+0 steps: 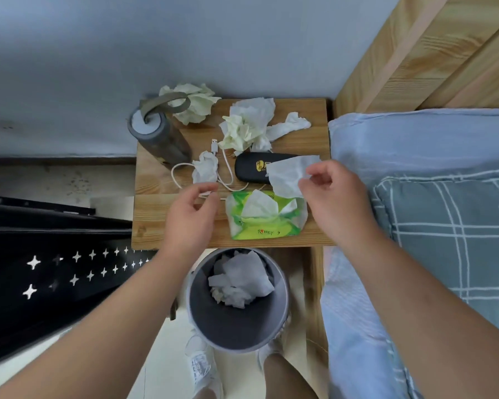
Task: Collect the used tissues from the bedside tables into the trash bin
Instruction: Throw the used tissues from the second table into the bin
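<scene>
My right hand [333, 197] pinches a flat white tissue [288, 175] above the wooden bedside table [314, 139]. My left hand [192, 213] hovers over the table's front left with fingers loosely curled, holding nothing. A small crumpled tissue [205, 167] lies just beyond its fingertips. Larger crumpled tissues [249, 123] are heaped at the back middle, and a yellowish wad [195, 103] sits at the back left. The grey trash bin [198, 318] stands on the floor in front of the table, with several white tissues [239, 280] inside.
A green tissue pack [264, 217] lies at the table's front. A black case [249, 169] and a white USB cable [225, 162] lie mid-table. A dark bottle [159, 136] with a strap stands at the back left. The bed [429, 197] is on the right.
</scene>
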